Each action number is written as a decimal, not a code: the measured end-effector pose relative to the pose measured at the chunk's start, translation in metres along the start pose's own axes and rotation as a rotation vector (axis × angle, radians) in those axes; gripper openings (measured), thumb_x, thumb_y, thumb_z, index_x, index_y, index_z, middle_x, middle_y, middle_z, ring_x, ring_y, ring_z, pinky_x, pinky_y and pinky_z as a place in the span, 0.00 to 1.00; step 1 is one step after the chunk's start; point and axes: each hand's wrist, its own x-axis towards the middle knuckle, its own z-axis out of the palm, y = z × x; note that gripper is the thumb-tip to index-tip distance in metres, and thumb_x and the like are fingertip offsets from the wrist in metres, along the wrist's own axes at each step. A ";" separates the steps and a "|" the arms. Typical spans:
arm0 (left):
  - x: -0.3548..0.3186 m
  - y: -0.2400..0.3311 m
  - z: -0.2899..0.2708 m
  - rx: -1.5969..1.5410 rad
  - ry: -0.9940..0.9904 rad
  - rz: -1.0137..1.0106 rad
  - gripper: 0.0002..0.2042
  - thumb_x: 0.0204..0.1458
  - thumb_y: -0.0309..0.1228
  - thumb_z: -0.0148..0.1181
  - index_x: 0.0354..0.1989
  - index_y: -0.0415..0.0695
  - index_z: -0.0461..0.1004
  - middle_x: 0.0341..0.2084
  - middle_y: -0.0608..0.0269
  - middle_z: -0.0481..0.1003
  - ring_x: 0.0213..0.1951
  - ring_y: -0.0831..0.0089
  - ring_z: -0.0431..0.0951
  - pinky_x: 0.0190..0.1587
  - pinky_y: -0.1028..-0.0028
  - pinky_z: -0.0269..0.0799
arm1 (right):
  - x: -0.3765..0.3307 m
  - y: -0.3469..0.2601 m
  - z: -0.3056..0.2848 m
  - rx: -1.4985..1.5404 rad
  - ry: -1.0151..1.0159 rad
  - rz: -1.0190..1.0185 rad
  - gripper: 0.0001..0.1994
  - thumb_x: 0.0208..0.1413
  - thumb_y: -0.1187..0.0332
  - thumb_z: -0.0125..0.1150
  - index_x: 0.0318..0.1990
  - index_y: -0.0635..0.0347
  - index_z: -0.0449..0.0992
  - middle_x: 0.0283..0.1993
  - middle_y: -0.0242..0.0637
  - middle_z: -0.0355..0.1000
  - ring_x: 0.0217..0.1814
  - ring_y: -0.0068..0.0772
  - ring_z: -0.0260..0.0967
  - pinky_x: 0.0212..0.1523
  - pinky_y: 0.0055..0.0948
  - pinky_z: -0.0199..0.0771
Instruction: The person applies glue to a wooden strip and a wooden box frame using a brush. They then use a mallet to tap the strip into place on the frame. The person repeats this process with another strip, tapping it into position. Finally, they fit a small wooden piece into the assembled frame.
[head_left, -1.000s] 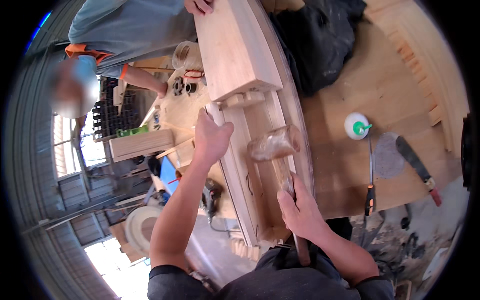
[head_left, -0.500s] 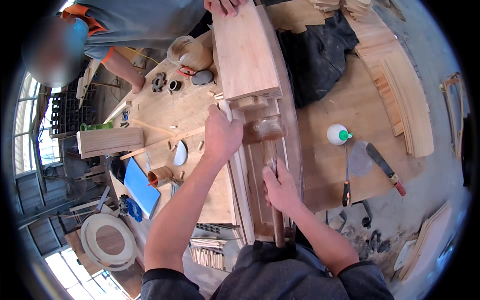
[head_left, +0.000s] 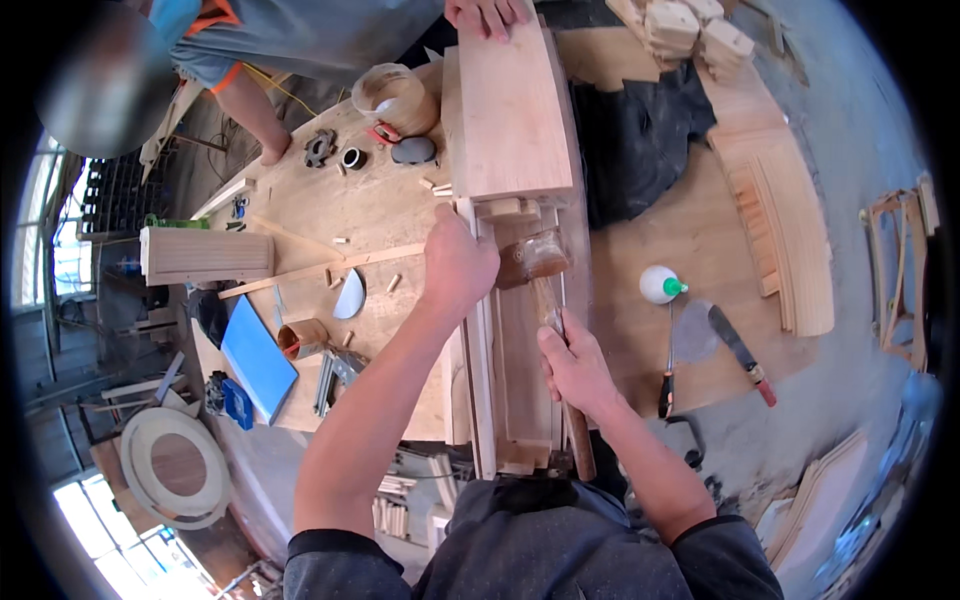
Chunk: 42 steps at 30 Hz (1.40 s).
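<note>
Head view: your right hand (head_left: 580, 370) grips the mallet (head_left: 546, 300), its head above the long wooden frame (head_left: 484, 400), your left hand (head_left: 462, 262) closed on the frame's left edge, white bottle (head_left: 657, 284) right of frame.

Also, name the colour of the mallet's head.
Brown; the mallet's head shows best in the head camera view.
</note>
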 end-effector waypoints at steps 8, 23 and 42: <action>-0.054 -0.014 0.008 -0.095 -0.034 -0.026 0.18 0.50 0.20 0.57 0.47 0.30 0.59 0.32 0.29 0.76 0.39 0.31 0.79 0.43 0.45 0.74 | -0.016 -0.067 -0.020 -0.562 0.204 -0.541 0.28 0.69 0.65 0.57 0.72 0.70 0.59 0.47 0.58 0.78 0.45 0.55 0.79 0.48 0.44 0.77; -0.048 -0.016 -0.002 -0.051 -0.133 -0.011 0.20 0.46 0.19 0.62 0.44 0.30 0.59 0.31 0.30 0.78 0.39 0.35 0.82 0.43 0.50 0.81 | 0.023 -0.145 0.011 -1.147 0.040 -0.779 0.31 0.68 0.63 0.56 0.75 0.60 0.58 0.55 0.65 0.75 0.49 0.69 0.75 0.48 0.54 0.77; -0.046 -0.014 -0.002 -0.041 -0.124 -0.031 0.19 0.47 0.20 0.62 0.43 0.32 0.59 0.34 0.30 0.78 0.40 0.36 0.83 0.45 0.50 0.81 | -0.003 -0.183 0.039 -1.066 0.150 -1.067 0.31 0.68 0.63 0.56 0.76 0.56 0.57 0.47 0.63 0.78 0.48 0.67 0.77 0.48 0.53 0.78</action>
